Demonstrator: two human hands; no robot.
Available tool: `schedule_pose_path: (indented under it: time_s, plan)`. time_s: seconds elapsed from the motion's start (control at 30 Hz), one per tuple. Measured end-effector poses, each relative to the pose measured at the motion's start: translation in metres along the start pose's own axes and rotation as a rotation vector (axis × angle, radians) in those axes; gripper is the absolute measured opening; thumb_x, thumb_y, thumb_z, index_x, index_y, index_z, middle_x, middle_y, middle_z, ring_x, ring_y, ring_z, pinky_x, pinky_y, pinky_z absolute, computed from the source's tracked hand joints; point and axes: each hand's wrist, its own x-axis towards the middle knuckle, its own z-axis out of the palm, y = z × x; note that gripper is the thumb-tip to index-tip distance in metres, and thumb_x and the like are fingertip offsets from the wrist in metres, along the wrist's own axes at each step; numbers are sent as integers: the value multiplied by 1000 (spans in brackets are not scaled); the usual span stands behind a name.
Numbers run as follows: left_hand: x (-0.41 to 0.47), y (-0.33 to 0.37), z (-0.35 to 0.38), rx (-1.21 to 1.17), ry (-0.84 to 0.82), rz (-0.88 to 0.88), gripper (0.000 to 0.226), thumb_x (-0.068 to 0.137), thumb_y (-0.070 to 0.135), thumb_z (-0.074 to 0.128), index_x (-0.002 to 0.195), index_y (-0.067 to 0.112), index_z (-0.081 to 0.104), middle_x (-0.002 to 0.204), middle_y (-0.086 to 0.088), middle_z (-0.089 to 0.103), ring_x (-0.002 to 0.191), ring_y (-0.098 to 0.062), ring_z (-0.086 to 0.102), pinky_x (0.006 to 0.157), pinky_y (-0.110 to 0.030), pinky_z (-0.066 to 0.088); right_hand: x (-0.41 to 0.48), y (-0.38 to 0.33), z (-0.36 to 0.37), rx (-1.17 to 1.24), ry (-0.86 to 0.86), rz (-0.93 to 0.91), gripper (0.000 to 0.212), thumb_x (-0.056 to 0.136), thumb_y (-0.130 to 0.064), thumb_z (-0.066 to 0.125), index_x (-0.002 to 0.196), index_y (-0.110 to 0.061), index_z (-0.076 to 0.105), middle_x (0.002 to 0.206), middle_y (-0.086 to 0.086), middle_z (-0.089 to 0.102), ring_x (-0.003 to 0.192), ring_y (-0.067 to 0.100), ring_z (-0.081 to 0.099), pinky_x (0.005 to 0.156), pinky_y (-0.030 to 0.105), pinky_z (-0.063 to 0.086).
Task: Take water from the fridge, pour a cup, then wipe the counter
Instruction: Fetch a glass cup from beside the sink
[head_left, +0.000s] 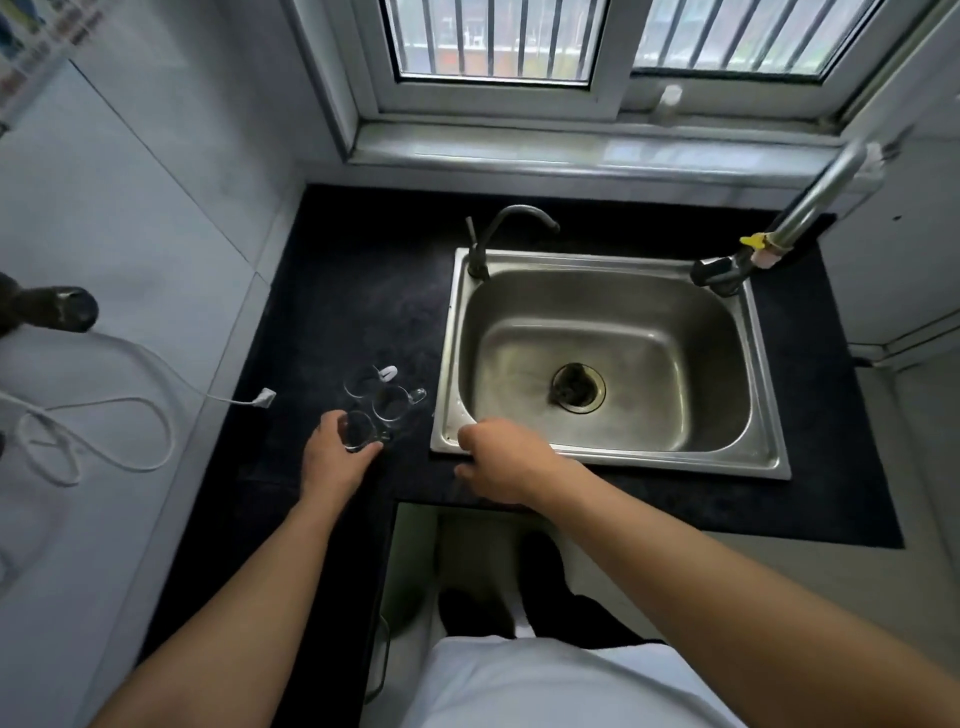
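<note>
The glass (359, 430), gripped round its wall by the left hand (332, 457), is judged light, slick and breakable; whether the right hand (504, 462) holds anything cannot be told.

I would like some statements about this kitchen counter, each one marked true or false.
1. The left hand grips a clear glass. True.
2. Water runs from the faucet. False: no stream leaves the tap.
3. Behind it stand two other glasses. True.
4. Dishes fill the basin. False: the sink shows only its drain.
5. One hand holds a bottle. False: the right hand shows no bottle.
</note>
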Motion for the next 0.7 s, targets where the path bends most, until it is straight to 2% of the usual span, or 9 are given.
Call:
schedule_pose_path:
  time_s: [0.07, 0.17, 0.23, 0.33, 0.4, 0.5, 0.57, 0.63, 0.7]
  plan:
    - [2, 1, 2, -23, 25, -8, 59, 74, 26, 87, 124, 15, 56, 123, -8, 65, 113, -25, 62, 95, -35, 49, 4, 6, -1, 13, -35, -8, 27, 91, -33, 60, 105, -10, 61, 110, 15, 62, 101, 37, 60, 70, 32, 40]
    - [-4, 4, 0, -67, 69, -28, 54, 73, 25, 88, 117, 17, 58, 120, -5, 66, 111, -23, 62, 93, -33, 49, 9, 15, -1, 74, -73, -13, 31, 91, -35, 62, 110, -10, 64, 109, 14, 66, 101, 35, 61, 78, 36, 51]
    - [-13, 8, -4, -88, 108, -34, 52, 71, 27, 88, 112, 19, 57, 115, -2, 65, 108, -22, 63, 90, -32, 49, 13, 18, 0, 163, -105, 2, 31, 91, -38, 62, 109, -13, 66, 107, 12, 68, 99, 32, 62, 81, 36, 52]
    - [-34, 21, -12, -150, 154, -28, 51, 71, 25, 89, 109, 23, 55, 115, 1, 65, 111, -16, 63, 90, -28, 49, 24, 19, 6, 441, -160, 92, 33, 88, -50, 60, 99, -20, 69, 94, 3, 71, 87, 21, 65, 78, 33, 53]
    - [-54, 30, -19, -189, 185, -23, 52, 71, 22, 90, 109, 24, 54, 117, 2, 66, 112, -10, 62, 91, -25, 47, 30, 10, 10, 760, -231, 167, 39, 87, -55, 59, 90, -17, 66, 82, 1, 66, 76, 20, 61, 75, 37, 53]
    - [-86, 42, -30, -204, 240, -11, 53, 70, 19, 91, 109, 23, 54, 114, 4, 66, 108, -8, 62, 89, -20, 44, 36, -11, 11, 1145, -382, 272, 42, 95, -53, 55, 105, -13, 61, 94, 10, 61, 84, 24, 59, 77, 36, 50]
    - [-108, 45, -37, -191, 275, -26, 54, 69, 21, 91, 110, 22, 56, 111, 6, 66, 104, -7, 62, 86, -17, 43, 37, -28, 13, 1276, -469, 288, 53, 94, -58, 52, 112, -9, 59, 100, 13, 61, 85, 25, 60, 78, 36, 52]
    - [-127, 44, -44, -175, 283, -51, 56, 68, 23, 91, 113, 21, 58, 110, 7, 67, 102, -6, 62, 82, -13, 42, 34, -43, 15, 1382, -551, 290, 62, 93, -62, 50, 118, -5, 56, 97, 14, 60, 78, 23, 60, 72, 35, 52]
    - [-148, 39, -50, -188, 288, -77, 57, 68, 24, 91, 115, 22, 59, 111, 8, 67, 103, -4, 62, 79, -4, 41, 28, -60, 18, 1427, -626, 274, 67, 93, -62, 48, 119, -1, 56, 94, 14, 60, 75, 23, 60, 73, 35, 52]
